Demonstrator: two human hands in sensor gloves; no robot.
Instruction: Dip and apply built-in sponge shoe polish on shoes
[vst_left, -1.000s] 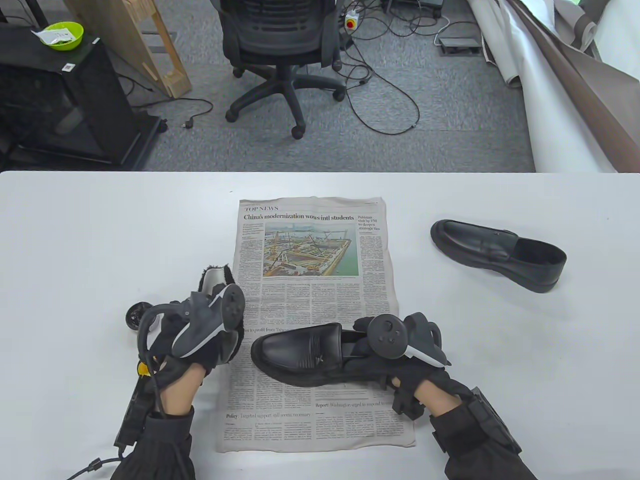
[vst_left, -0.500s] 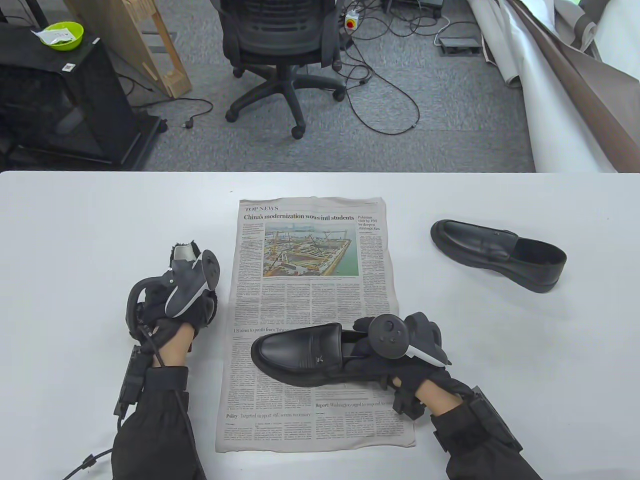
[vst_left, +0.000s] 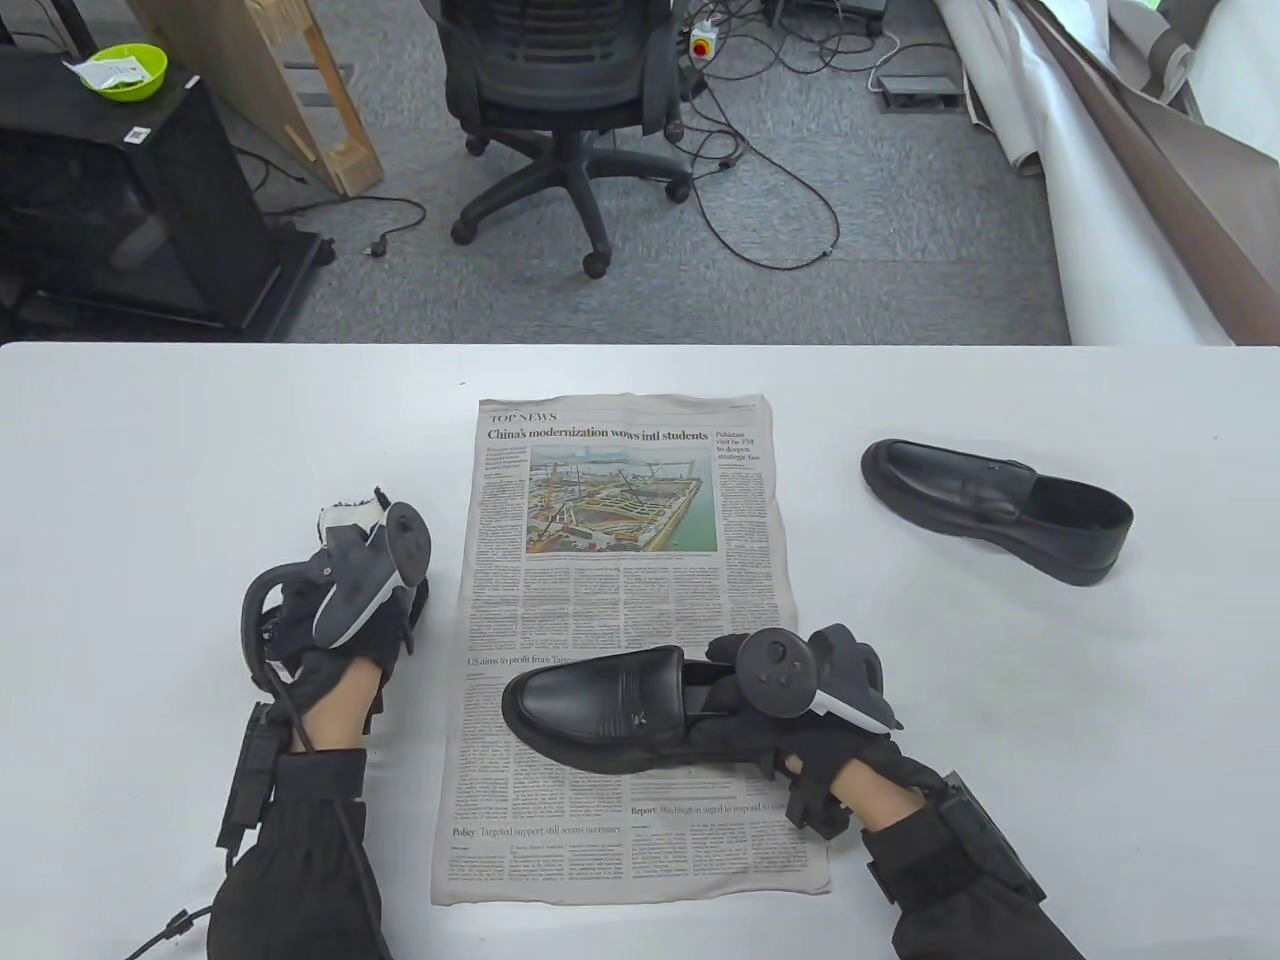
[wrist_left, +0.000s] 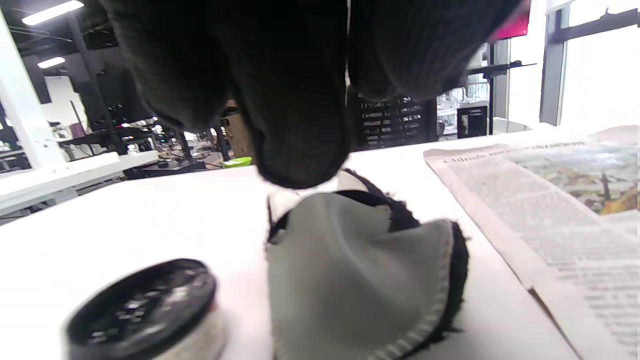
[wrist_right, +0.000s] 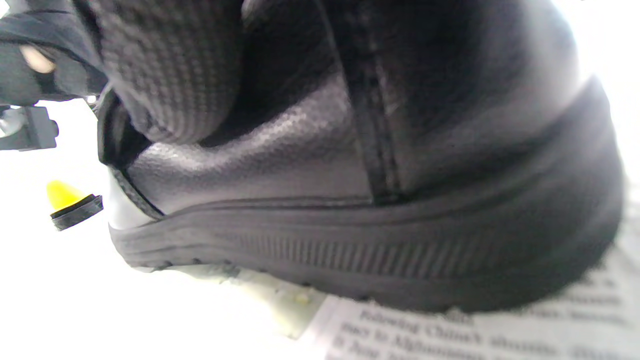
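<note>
Table view: the right hand (vst_left: 800, 700) grips the heel of a black loafer (vst_left: 600, 715) on the newspaper (vst_left: 620, 600).

Left wrist view: left fingers (wrist_left: 295, 125) pinch a grey cloth (wrist_left: 360, 280) beside the polish jar (wrist_left: 145, 312).

Right wrist view: a finger (wrist_right: 170, 65) curls inside the heel.

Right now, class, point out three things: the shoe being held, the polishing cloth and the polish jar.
held shoe (vst_left: 590, 705), table view, on its toe upper.
polishing cloth (wrist_left: 350, 280), left wrist view, on its grey face.
polish jar (wrist_left: 142, 305), left wrist view, on its black lid.
</note>
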